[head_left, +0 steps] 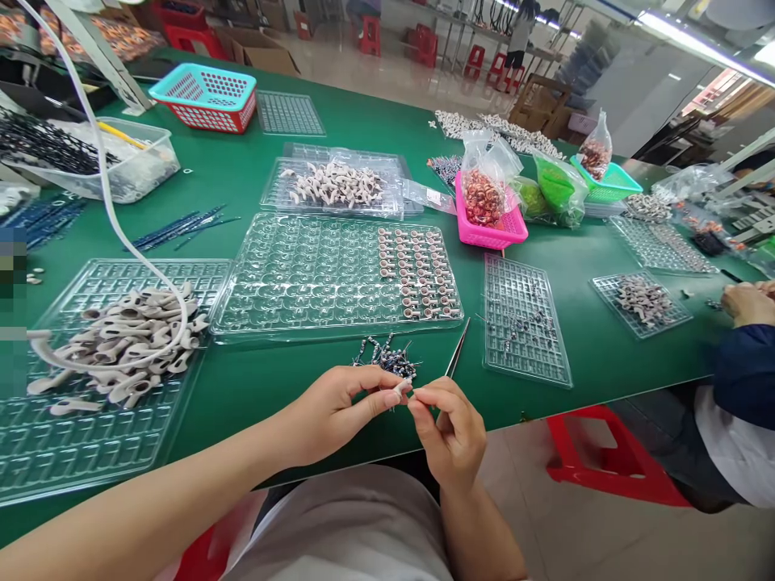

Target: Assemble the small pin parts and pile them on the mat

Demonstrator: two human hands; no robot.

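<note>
My left hand (357, 403) pinches a pale earbud shell (402, 387) between thumb and fingertips, just above the table's front edge. Close against the shell's right end, the thumb and index finger of my right hand (451, 428) are pinched together; whatever they hold is too small to make out. Behind my hands lies a heap of small dark wired parts (393, 359). A pair of metal tweezers (458, 349) rests just beyond my right hand. Farther back, a transparent tray (303, 274) carries rows of earbud shells (417, 270) in its right-hand pockets.
At left, loose shells (130, 343) are heaped on another tray (90, 452), with a white cable (115, 218) looping over them. More shells (336, 184) lie at the back. A pink basket (493, 234) and a small-parts tray (524, 323) stand right. A co-worker's hand (747, 303) is at far right.
</note>
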